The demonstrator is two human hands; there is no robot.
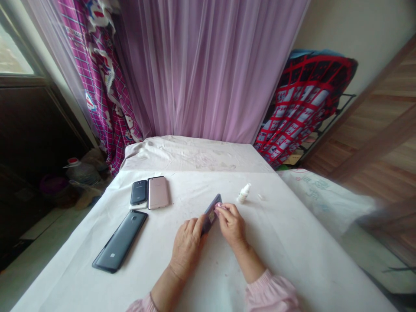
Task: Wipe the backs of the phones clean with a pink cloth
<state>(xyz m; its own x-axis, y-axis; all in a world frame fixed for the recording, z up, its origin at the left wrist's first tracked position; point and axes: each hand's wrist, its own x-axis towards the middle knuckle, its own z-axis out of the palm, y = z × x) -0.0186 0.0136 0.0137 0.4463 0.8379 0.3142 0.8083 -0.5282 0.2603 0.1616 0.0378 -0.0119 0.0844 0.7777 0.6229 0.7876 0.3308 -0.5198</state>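
A dark phone (pixel 212 215) is tilted up on its edge over the middle of the table. My left hand (pixel 186 245) is closed around its lower left end. Pinched in the fingers of my right hand (pixel 233 225) is a small pink cloth (pixel 218 205), pressed against the phone's face near its upper end. Most of the cloth is hidden by the fingers. Just beyond my right hand stands a small white bottle (pixel 243 193) with a nozzle top, and a small whitish cap-like piece (pixel 261 197) lies beside it.
On the left of the white-covered table (pixel 195 186) lie a large dark phone (pixel 120 242), a rose-gold phone (pixel 158 192) and a small black phone (pixel 139 192) resting on something white. Purple curtains (pixel 208 69) hang behind. A plastic bag (pixel 325 199) is off the right edge.
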